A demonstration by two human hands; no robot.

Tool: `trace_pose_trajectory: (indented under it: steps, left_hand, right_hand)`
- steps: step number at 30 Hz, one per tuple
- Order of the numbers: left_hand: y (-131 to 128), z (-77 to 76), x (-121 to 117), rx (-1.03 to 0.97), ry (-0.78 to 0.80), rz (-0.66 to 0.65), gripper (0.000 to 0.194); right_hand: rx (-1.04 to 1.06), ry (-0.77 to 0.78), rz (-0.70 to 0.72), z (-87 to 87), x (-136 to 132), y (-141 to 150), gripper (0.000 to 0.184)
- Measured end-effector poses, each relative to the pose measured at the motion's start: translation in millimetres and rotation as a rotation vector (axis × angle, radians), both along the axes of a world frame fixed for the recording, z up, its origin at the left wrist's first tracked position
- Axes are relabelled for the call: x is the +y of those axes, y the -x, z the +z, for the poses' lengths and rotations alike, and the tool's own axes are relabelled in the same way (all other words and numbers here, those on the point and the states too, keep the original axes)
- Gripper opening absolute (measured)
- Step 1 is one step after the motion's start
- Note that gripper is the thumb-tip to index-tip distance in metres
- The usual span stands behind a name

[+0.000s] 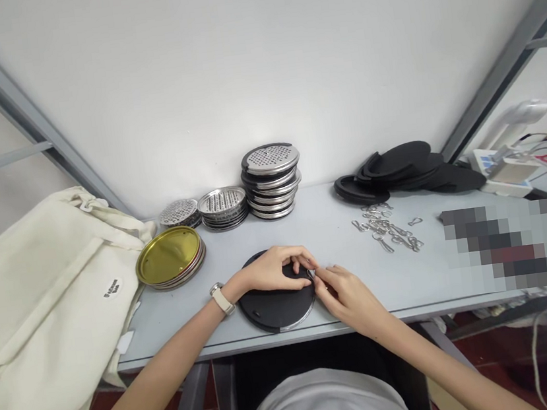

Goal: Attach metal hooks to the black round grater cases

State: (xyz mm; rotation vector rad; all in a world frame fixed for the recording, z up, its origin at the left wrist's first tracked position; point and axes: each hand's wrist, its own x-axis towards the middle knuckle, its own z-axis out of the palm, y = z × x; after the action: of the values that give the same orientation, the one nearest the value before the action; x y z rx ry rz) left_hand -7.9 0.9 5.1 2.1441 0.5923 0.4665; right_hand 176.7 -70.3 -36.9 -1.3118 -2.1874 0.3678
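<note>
A round black disc (281, 307) with a silver rim along its front right lies flat near the table's front edge. Over its upper part reaches my left hand (279, 269), thumb and fingers closed in a pinch at the disc's right edge. My right hand (347, 292) comes in from the right, its fingertips pinched at the same spot. Between the fingertips of both hands a small metal clip (310, 273) shows in part; the fingers hide most of it. Similar loose metal clips (389, 229) lie in a pile to the right.
Behind stand stacks of perforated metal grater discs (223, 201) and black-backed grater discs (270, 159). Gold lids (168, 254) are stacked at left beside a cream bag (46, 306). Black covers (398, 166) lie back right, near a power strip (504, 180). A blurred patch covers the right side.
</note>
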Motion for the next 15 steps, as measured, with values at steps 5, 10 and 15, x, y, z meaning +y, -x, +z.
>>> trace_pose_trajectory:
  steps: [5,10,15]
  left_hand:
    - [0.2,0.0,0.0,-0.011,-0.035,-0.020,0.030]
    - [0.0,-0.1,0.5,-0.013,-0.084,-0.001,0.030]
    - [-0.3,-0.8,0.6,-0.022,-0.058,-0.008,0.029]
  right_hand:
    - [0.022,0.016,-0.002,-0.8,0.3,-0.1,0.029]
    - [0.020,-0.004,-0.003,-1.4,0.1,-0.8,0.028]
    - [0.023,-0.009,-0.009,-1.2,0.5,-0.1,0.028]
